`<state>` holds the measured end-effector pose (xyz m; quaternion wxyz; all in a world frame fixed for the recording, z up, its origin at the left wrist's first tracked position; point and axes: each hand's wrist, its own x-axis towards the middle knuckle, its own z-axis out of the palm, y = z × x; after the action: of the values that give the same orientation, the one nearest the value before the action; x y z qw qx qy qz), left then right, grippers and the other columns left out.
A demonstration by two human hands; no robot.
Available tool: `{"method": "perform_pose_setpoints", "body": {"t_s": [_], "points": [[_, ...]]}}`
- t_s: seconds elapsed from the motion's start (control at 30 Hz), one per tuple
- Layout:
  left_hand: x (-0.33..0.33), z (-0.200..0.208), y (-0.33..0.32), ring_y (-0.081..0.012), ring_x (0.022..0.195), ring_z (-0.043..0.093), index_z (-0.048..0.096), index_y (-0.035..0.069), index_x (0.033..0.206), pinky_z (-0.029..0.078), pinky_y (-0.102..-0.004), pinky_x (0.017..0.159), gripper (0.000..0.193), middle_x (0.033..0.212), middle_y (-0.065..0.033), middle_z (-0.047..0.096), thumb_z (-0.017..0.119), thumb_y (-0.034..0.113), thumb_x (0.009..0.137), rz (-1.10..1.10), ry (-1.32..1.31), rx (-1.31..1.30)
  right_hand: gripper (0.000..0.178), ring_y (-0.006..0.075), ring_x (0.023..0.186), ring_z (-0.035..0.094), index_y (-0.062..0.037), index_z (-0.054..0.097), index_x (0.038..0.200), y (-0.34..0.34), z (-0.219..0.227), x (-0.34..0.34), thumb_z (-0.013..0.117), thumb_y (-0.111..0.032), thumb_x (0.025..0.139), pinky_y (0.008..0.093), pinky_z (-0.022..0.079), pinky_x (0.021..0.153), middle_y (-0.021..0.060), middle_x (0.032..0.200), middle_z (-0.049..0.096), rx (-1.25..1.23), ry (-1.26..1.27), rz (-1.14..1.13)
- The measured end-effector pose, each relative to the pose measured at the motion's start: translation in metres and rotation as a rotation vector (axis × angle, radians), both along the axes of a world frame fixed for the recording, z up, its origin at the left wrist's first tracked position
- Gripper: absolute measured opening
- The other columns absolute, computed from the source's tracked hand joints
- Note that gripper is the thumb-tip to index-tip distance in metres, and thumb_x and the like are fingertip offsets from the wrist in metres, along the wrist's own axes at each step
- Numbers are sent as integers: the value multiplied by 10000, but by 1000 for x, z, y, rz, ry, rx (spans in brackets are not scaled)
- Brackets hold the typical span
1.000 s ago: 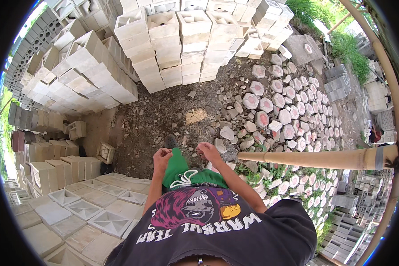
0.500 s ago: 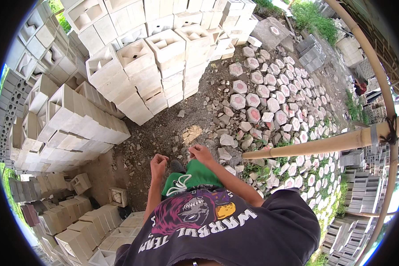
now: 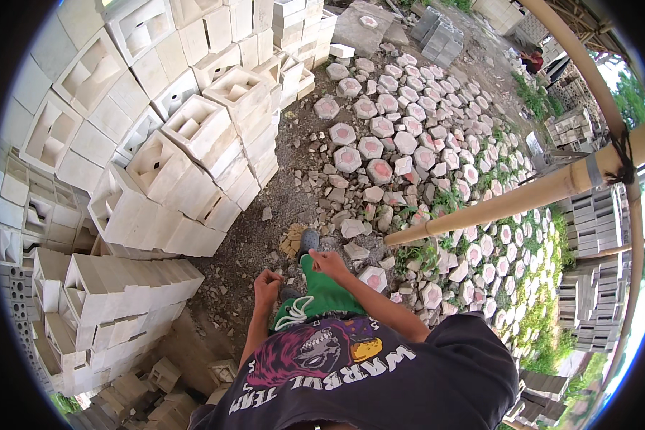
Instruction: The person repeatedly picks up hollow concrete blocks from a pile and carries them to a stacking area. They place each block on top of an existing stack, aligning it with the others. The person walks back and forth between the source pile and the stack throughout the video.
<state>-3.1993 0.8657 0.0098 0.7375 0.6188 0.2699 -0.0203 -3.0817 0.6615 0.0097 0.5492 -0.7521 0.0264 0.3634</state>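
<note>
My left hand [image 3: 267, 287] is held in front of my waist, its fingers curled into a loose fist with nothing showing in it. My right hand [image 3: 327, 264] is a little farther forward, over my green shorts [image 3: 322, 287], also closed with nothing visible in it. Neither hand touches anything. My right shoe [image 3: 308, 241] is on the gravelly ground beside a patch of broken yellowish rubble [image 3: 292, 241]. Nearest on the left stand tall stacks of pale hollow concrete blocks [image 3: 193, 208].
Hexagonal paving stones [image 3: 380, 170] with reddish centres lie among rubble and weeds on the right. A bamboo pole [image 3: 509, 197] slants across them to an upright bamboo post [image 3: 632, 236]. Grey blocks [image 3: 441, 39] are stacked farther off. In the distance is another person [image 3: 533, 63].
My right foot has come forward into view. The block stacks and pavers have shifted in the picture as I move and turn. Both hands stay closed in front of me.
</note>
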Motion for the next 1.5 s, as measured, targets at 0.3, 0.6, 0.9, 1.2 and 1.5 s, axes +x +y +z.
{"method": "perform_pose_setpoints", "body": {"t_s": [0.3,0.6,0.9,1.2,1.5], "points": [[182,6,17,-102,729,556,558,7,732,440,-249,691,89,808,-58,633,511,-64,708,-189,-30,112,355,84,676,586,-36,620,820,-14,-4,136,542,-363,935,239,469,620,6,727,623,104,-111,-253],[315,-11,-6,-81,724,549,589,4,757,429,-226,660,108,817,-48,637,503,-57,734,-295,-116,-26,379,71,603,541,-21,624,777,-42,21,225,572,-371,913,240,445,571,2,689,606,63,-11,-396],[393,-14,-15,-43,614,485,619,5,797,381,-207,552,155,745,-18,617,477,-46,763,-444,-44,120,248,97,659,588,-14,593,921,-56,2,259,603,-262,912,244,495,620,27,753,619,149,-28,-695],[521,-14,-17,-34,558,450,625,2,799,345,-217,492,140,680,12,570,486,-15,795,-541,-48,155,296,105,650,604,-13,599,897,-53,-7,366,578,-307,923,251,500,608,38,705,615,98,15,-709],[667,24,-6,-43,641,495,622,5,839,385,-217,569,133,765,3,604,490,20,828,-556,-37,77,399,79,642,561,-11,602,766,-11,22,488,547,-368,937,244,455,616,29,686,606,36,-79,-671]]}}
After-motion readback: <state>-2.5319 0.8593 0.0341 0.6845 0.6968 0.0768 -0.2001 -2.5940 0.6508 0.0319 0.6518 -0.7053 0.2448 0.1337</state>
